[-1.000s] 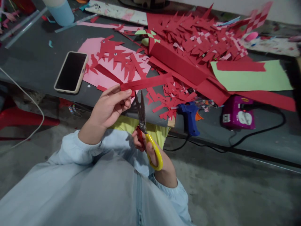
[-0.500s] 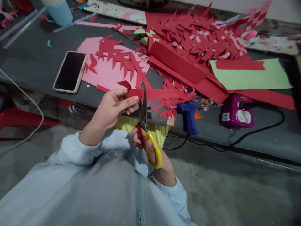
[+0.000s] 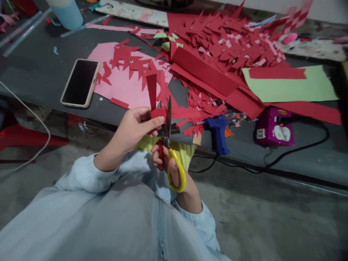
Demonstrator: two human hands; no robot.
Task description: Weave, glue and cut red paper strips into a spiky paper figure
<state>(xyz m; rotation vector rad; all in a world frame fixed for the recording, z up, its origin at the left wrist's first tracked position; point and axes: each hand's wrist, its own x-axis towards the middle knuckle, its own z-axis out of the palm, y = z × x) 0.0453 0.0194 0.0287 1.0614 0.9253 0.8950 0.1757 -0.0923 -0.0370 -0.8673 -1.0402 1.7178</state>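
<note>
Between thumb and fingers, my left hand [image 3: 137, 127] pinches a strip of red paper [image 3: 152, 90], one length of which stands up above the hand. My right hand [image 3: 170, 163] is closed round the handles of a pair of scissors [image 3: 176, 170], one loop yellow and the other red. The blades point away from me, next to my left fingertips and the right edge of the paper. Beyond the hands, a pink paper sheet [image 3: 106, 92] carries spiky red paper cut-outs [image 3: 123, 54] with small round eyes. Red paper scraps [image 3: 199, 105] are piled to the right.
A phone [image 3: 81, 82] lies at left. A blue glue gun [image 3: 217, 132] and a purple box [image 3: 274, 127] with a black cord sit near the table's right front edge. Behind are a large spiky red paper construction [image 3: 217, 65], a green sheet [image 3: 293, 90] and a light-blue bottle [image 3: 66, 14].
The red paper in my left hand has turned; a length that lay sideways across the blades is gone from there, and one now stands upright. My left hand has shifted slightly right.
</note>
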